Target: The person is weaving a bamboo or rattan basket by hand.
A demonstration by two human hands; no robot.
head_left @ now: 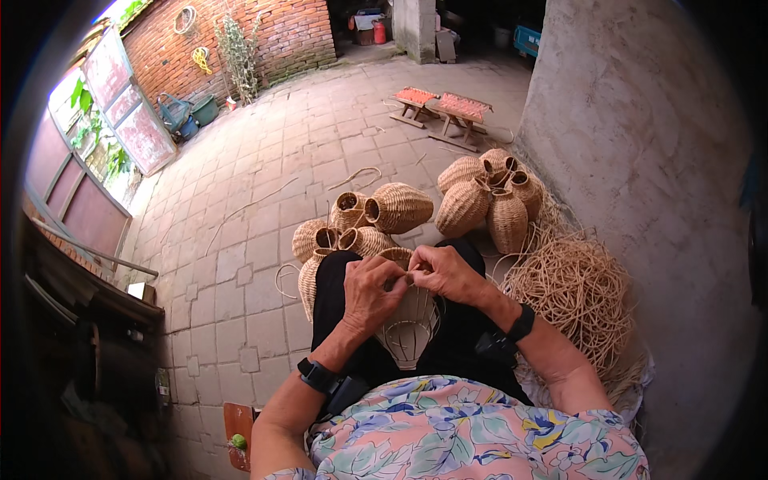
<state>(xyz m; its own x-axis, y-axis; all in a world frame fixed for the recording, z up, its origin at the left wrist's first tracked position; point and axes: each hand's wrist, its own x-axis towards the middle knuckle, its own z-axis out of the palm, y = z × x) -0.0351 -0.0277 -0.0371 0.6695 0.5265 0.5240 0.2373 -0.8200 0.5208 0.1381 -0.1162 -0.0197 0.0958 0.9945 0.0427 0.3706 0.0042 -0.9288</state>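
- Clock set on the unfinished basket frame (408,326); 12 points away from the sitter.
- Frame: in the sitter's lap, between dark-trousered thighs (330,290), narrow end toward 6. Probably wedged there so the legs steady it and both hands are free.
- Grip: left hand (373,290) from 10, right hand (446,274) from 1, fingertips meeting, pinched on the frame's 12 o'clock side. Any strand between them too fine for me to make out.
- Looks: airy cage of thin ribs, fanning out from the narrow end; a pale band crosses them. A woven rim shows just past the hands; cannot tell whether it belongs to this piece.
- 11 o'clock, close to the knees: left cluster of baskets (400,206), tan, bulbous, tightly woven, mouths variously turned.
- 1 o'clock: right cluster of baskets (465,205), several mouths facing inward; perhaps grouped to save floor (264,240).
- 3 o'clock, beside the right arm: tangled heap of cord (570,282), likely kept there for easy reach.
- Farther at 1: two low stools (462,108), near the grey wall (640,120).
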